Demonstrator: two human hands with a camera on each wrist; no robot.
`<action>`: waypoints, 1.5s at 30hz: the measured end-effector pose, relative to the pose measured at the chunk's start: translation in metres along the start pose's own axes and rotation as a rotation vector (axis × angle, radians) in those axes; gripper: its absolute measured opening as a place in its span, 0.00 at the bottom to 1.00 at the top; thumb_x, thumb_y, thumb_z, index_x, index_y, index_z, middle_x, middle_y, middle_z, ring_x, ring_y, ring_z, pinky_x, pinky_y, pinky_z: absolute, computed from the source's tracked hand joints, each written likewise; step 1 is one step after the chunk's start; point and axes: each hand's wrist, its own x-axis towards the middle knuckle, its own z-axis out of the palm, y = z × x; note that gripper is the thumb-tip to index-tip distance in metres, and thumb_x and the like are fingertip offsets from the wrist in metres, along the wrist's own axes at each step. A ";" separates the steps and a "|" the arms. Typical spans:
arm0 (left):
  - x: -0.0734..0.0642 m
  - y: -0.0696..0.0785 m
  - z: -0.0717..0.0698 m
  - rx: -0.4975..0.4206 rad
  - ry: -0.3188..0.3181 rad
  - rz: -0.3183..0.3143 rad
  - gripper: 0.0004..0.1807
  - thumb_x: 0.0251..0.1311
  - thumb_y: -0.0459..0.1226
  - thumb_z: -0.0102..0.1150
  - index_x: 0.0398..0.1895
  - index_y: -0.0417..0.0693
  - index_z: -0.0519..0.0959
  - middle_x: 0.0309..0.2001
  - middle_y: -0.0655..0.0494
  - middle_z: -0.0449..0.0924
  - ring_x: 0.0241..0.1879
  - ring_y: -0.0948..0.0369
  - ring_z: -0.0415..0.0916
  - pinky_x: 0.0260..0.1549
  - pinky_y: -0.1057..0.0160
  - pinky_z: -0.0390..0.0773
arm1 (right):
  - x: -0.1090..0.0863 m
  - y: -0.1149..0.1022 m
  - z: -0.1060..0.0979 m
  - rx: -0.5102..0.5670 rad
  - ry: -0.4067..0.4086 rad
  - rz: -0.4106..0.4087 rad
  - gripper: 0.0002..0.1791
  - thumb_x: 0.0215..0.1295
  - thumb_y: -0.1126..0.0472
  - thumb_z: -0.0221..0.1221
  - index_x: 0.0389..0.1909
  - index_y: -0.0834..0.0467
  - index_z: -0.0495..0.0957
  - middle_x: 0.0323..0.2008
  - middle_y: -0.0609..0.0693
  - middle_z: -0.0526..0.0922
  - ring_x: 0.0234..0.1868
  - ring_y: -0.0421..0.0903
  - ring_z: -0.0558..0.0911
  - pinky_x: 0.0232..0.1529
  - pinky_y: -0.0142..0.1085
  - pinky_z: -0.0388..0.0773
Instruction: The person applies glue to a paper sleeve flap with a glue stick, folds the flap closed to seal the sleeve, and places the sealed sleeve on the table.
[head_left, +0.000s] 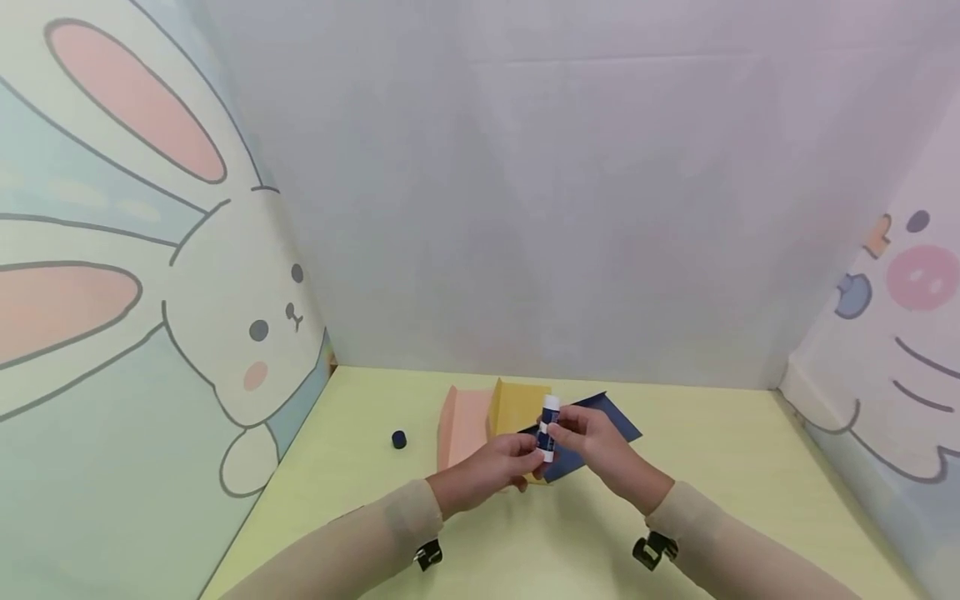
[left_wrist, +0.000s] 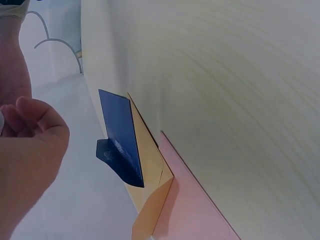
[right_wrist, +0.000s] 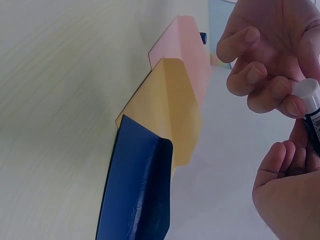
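Both hands meet over the table around an uncapped glue stick (head_left: pixel 550 414), dark blue with white ends and tilted nearly upright. The left hand (head_left: pixel 487 467) pinches its lower white end. Higher on the barrel, the right hand (head_left: pixel 606 454) grips it between thumb and fingers. Beneath the hands lie three overlapping envelopes with flaps raised: a pink one (head_left: pixel 468 417), a yellow one (head_left: pixel 517 407) and a dark blue one (head_left: pixel 615 415). A pale, shiny streak marks the blue envelope (left_wrist: pixel 120 140) in the left wrist view. Most of the glue stick is out of frame there.
A small dark blue cap (head_left: pixel 399 439) stands on the pale yellow table (head_left: pixel 360 517), left of the envelopes. A grey-white wall (head_left: pixel 525 208) rises behind, and side panels with cartoon animals close off the left and right.
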 end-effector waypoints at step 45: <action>-0.002 -0.007 -0.006 -0.085 -0.044 -0.009 0.25 0.95 0.47 0.54 0.72 0.33 0.82 0.64 0.50 0.82 0.61 0.54 0.77 0.56 0.61 0.82 | -0.004 -0.001 0.002 0.014 0.011 -0.003 0.19 0.92 0.60 0.63 0.68 0.72 0.83 0.58 0.60 0.92 0.55 0.46 0.87 0.63 0.37 0.87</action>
